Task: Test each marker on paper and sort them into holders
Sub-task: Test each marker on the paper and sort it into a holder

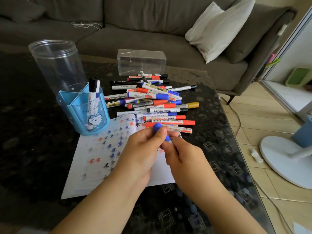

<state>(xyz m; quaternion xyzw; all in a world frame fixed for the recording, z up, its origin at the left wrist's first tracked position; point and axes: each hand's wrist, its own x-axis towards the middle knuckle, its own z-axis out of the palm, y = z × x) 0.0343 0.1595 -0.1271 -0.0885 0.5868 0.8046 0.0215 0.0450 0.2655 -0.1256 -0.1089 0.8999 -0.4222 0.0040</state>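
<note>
Blue marker (161,130) is being pinched by both hands' fingers, left hand (143,149) and right hand (182,156) gripping opposite ends, so pulling straight apart over the paper (94,159) looks wisest.

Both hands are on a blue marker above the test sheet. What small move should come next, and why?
Probably pull the cap off. The left hand and right hand both pinch the blue marker just above the paper, which is already covered with ink marks. No tip shows, so it looks still capped and untested. The blue holder holds few markers.
</note>
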